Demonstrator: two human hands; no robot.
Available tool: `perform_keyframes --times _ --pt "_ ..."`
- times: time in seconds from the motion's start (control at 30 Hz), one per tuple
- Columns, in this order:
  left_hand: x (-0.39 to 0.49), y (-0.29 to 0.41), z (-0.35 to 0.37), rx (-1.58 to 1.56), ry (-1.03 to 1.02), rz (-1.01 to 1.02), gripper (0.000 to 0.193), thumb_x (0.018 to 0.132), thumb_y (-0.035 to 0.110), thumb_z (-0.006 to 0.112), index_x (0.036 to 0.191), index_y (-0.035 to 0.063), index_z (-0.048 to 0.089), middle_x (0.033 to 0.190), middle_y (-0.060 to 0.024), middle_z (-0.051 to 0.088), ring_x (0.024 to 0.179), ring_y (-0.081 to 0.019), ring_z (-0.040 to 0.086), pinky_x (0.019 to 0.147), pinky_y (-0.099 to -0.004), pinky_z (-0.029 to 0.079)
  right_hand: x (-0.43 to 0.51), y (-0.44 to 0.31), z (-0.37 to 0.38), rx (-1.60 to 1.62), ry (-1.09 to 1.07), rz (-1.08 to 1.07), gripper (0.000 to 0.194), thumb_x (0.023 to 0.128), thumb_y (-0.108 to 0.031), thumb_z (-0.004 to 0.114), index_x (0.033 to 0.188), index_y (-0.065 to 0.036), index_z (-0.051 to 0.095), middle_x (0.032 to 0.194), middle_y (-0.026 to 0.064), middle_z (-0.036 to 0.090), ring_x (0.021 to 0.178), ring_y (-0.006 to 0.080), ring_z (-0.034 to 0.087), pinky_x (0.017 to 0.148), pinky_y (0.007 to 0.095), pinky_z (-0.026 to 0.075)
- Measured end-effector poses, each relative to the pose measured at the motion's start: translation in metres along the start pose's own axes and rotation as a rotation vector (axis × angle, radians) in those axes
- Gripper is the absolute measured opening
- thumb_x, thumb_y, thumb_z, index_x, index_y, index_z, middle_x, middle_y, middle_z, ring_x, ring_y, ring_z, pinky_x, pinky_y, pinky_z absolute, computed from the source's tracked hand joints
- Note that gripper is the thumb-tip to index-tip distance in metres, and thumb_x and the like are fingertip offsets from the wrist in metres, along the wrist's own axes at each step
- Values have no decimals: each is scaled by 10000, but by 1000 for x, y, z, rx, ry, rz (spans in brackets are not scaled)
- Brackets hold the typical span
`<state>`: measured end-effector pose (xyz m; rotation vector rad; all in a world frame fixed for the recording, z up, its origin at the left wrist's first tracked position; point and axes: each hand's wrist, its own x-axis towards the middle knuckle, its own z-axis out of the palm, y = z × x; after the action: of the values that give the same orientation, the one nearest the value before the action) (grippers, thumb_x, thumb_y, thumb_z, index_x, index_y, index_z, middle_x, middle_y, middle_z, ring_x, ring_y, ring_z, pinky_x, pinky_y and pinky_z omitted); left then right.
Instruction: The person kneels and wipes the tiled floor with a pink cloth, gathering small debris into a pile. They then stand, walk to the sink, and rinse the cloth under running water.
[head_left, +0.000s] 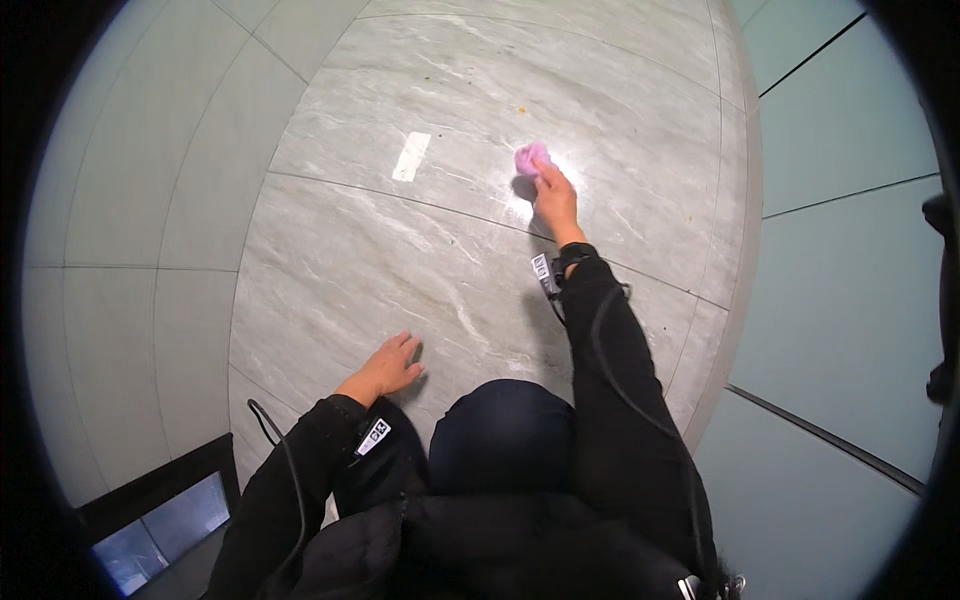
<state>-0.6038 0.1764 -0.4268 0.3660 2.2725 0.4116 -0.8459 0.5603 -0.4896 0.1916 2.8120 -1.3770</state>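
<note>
A crumpled pink cloth is pinched in the fingers of my right hand, which reaches out over the grey marbled floor tiles. A dark shadow lies just below the cloth; whether it touches the floor I cannot tell. My left hand holds nothing, its fingers spread low over the floor beside my knee. Ahead and left of the cloth, a white rectangular strip lies on the tiles. Small yellow and dark specks dot the floor, including an orange bit beyond the cloth.
Pale tiled wall rises on the left, with a black-framed glass panel at the lower left. Blue-grey cabinet-like panels stand on the right behind a low baseboard. Cables run along both my sleeves from wrist devices.
</note>
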Motion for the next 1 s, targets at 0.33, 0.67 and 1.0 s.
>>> perform_keyframes --times 0.33,0.67,1.0 --pt "89 21 -16 8 91 -529 1390 663 360 950 1594 -45 0 1658 -315 -87 1535 -512 43 1195 -597 289 -309 31 -27 -446 -629 -661 525 956 -345 531 1472 -244 524 1589 81 414 1485 329 343 1189 587 244" --pt "99 17 -12 -5 108 -516 1477 587 318 994 1581 -81 -24 1640 -332 -136 1507 -576 46 1171 -600 344 -129 -17 90 -448 -378 -868 618 897 -420 623 1487 -271 516 1554 47 457 1457 310 376 1185 630 231" --pt "103 6 3 -10 162 -502 1490 564 317 1002 1596 -44 -11 1662 -290 -114 1513 -566 35 1166 -624 335 100 -58 37 29 99 -397 393 882 -93 644 1272 -127 677 1264 139 672 1089 375 622 984 428 474"
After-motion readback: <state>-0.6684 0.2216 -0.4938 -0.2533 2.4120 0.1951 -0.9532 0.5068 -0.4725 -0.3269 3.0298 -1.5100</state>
